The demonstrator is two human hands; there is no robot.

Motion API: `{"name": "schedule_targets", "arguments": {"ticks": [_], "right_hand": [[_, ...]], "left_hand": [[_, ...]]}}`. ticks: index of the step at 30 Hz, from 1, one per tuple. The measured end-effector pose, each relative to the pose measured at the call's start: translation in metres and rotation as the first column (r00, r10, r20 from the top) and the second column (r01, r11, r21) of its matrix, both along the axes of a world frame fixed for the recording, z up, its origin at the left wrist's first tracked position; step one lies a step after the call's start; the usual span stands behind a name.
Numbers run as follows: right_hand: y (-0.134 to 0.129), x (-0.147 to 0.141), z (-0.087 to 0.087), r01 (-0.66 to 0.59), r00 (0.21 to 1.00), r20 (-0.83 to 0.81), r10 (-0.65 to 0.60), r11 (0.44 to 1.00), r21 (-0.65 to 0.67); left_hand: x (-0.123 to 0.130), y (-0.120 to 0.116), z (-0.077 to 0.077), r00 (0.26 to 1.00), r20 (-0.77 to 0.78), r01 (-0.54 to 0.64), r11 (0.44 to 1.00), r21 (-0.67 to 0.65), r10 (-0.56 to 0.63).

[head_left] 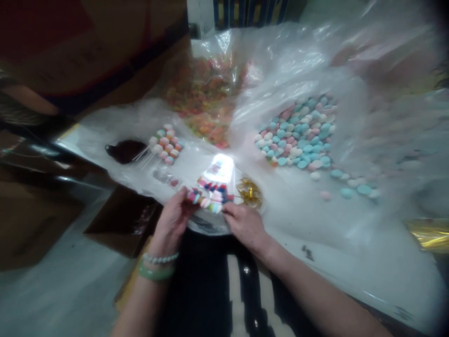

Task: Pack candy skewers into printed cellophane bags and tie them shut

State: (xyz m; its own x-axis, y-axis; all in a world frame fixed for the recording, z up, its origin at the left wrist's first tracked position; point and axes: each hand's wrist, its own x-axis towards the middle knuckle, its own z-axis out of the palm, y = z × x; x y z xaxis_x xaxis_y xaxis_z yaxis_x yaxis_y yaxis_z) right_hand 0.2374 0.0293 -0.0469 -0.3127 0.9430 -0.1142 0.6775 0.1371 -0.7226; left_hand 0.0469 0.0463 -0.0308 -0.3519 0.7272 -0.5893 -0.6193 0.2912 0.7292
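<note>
Near the table's front edge, my left hand point(175, 213) pinches the left end of a clear packet of colourful candy point(206, 202). My right hand point(245, 224) grips its right end, with the fingers pressed together. Rows of red, blue, pink and white pieces show in the packet, and its upper part shines white. Just right of it lies a coil of gold ties point(249, 193). Round striped lollipops point(166, 144) with white sticks lie up and to the left. The fingertips are partly blurred.
Orange and green candies point(206, 107) lie behind under clear plastic. Blue, pink and white candies point(301, 133) are heaped to the right. A dark round object point(126, 151) sits at the left. An open cardboard box point(119, 220) stands below left, and gold foil point(430, 234) lies far right.
</note>
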Motion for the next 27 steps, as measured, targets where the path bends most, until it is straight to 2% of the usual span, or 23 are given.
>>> {"name": "schedule_targets", "arguments": {"ticks": [3,5,6,8,10,11,15,19,21,24,27], "right_hand": [[0.002,-0.002,0.003,0.032,0.986,-0.162,-0.046,0.996,-0.089],[0.004,-0.004,0.005,0.057,0.932,-0.329,-0.15,0.96,-0.274],[0.005,-0.005,0.006,0.049,0.891,-0.397,-0.22,0.916,-0.398],[0.007,-0.007,0.006,-0.01,0.792,-0.484,-0.371,0.785,-0.619],[0.009,-0.007,0.005,-0.092,0.702,-0.517,-0.49,0.657,-0.748],[0.009,-0.007,0.005,-0.13,0.664,-0.529,-0.528,0.615,-0.778],[0.01,-0.004,0.004,-0.264,0.563,-0.543,-0.624,0.487,-0.833],[0.014,0.001,0.003,-0.478,0.495,-0.525,-0.692,0.287,-0.83],[0.016,0.003,0.002,-0.563,0.471,-0.515,-0.716,0.206,-0.801],[0.017,0.005,0.001,-0.605,0.441,-0.499,-0.746,0.164,-0.779],[0.013,0.002,0.002,-0.571,0.449,-0.499,-0.741,0.192,-0.798]], "left_hand": [[-0.003,0.002,-0.002,1.0,-0.007,-0.011,0.999,-0.037,0.01],[-0.002,0.004,-0.003,0.998,0.034,-0.049,0.998,-0.026,0.05],[-0.001,0.004,-0.004,0.996,0.059,-0.07,0.997,-0.018,0.071],[0.001,0.006,-0.005,0.99,0.097,-0.099,0.995,-0.012,0.1],[0.003,0.006,-0.006,0.988,0.107,-0.111,0.994,-0.019,0.113],[0.003,0.005,-0.007,0.988,0.104,-0.116,0.993,-0.02,0.117],[0.006,0.003,-0.009,0.992,0.064,-0.112,0.994,-0.017,0.113],[0.006,0.002,-0.009,0.996,0.023,-0.085,0.996,0.014,0.085],[0.005,0.002,-0.01,0.996,0.012,-0.086,0.996,0.03,0.086],[0.004,0.002,-0.011,0.995,0.02,-0.094,0.995,0.034,0.093],[0.007,0.002,-0.009,0.995,0.045,-0.087,0.996,0.016,0.086]]}}
